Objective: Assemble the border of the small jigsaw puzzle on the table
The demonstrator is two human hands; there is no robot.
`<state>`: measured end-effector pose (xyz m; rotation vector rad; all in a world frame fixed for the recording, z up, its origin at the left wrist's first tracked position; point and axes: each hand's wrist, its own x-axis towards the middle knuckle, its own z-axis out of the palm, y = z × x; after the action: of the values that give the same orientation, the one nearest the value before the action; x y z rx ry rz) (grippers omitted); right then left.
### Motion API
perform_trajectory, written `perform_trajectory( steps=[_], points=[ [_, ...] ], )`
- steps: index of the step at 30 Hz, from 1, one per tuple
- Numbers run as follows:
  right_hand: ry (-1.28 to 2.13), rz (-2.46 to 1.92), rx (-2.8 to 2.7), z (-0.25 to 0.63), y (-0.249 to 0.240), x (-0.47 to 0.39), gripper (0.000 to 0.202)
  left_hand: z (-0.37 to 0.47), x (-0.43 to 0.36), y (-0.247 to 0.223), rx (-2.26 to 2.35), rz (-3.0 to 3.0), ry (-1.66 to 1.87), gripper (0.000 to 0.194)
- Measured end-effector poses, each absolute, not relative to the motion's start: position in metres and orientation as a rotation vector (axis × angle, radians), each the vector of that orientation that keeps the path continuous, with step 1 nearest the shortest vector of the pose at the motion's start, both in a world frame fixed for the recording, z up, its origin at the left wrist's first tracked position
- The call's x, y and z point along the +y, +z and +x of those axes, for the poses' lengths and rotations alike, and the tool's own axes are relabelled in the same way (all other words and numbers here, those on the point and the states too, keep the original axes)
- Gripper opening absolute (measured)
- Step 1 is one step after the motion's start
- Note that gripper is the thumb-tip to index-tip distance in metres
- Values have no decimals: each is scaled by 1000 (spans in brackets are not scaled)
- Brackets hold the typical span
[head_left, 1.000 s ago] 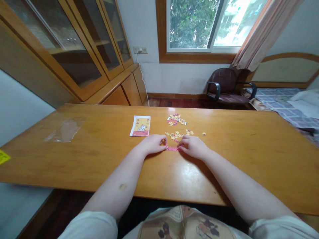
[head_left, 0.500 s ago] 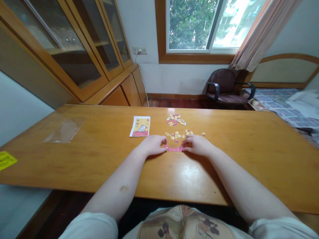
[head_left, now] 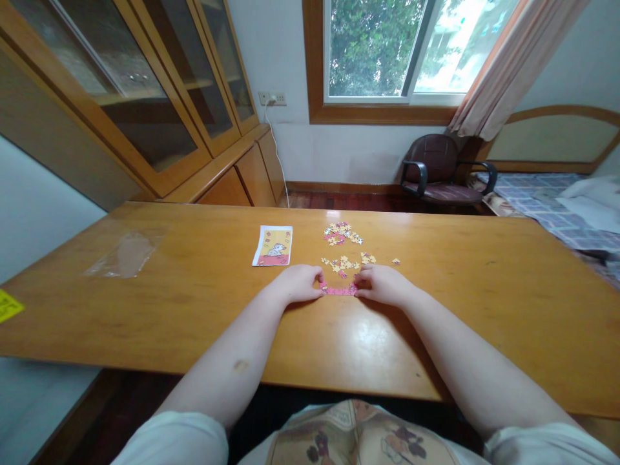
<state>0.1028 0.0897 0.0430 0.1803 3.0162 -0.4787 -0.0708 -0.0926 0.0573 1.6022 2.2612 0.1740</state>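
Note:
A short strip of joined pink puzzle pieces [head_left: 339,291] lies flat on the wooden table [head_left: 203,290]. My left hand [head_left: 304,283] has its curled fingers closed on the strip's left end, and my right hand [head_left: 380,283] has its fingers closed on the right end. Just beyond the strip are loose yellow pieces [head_left: 342,263] and a small pink piece [head_left: 342,274]. Farther back sits a pile of mixed pieces [head_left: 339,234]. The picture card [head_left: 274,246], showing a white animal on yellow and pink, lies beyond my left hand.
A clear plastic bag [head_left: 126,254] lies on the left of the table, with a yellow sticker [head_left: 8,306] at the left edge. One loose piece [head_left: 396,261] sits to the right. Behind the table are a cabinet [head_left: 194,129] and an office chair [head_left: 436,169].
Both hands remain at the ends of the pink strip, with only a very slight shift of the fingers. The view has moved a little.

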Motion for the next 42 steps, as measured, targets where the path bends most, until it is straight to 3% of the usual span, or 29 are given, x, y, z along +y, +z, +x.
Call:
perform_trajectory(
  steps=[16,28,42],
  points=[
    [-455,193,3017,104,48,91,30,-73,-94,57,2249,1558,217,31],
    [-408,167,3000,103,46,89,24,-72,-93,55,2243,1587,177,31],
    [-447,44,3175,97,41,75,51,-79,-90,51,2323,1566,269,20]
  ],
)
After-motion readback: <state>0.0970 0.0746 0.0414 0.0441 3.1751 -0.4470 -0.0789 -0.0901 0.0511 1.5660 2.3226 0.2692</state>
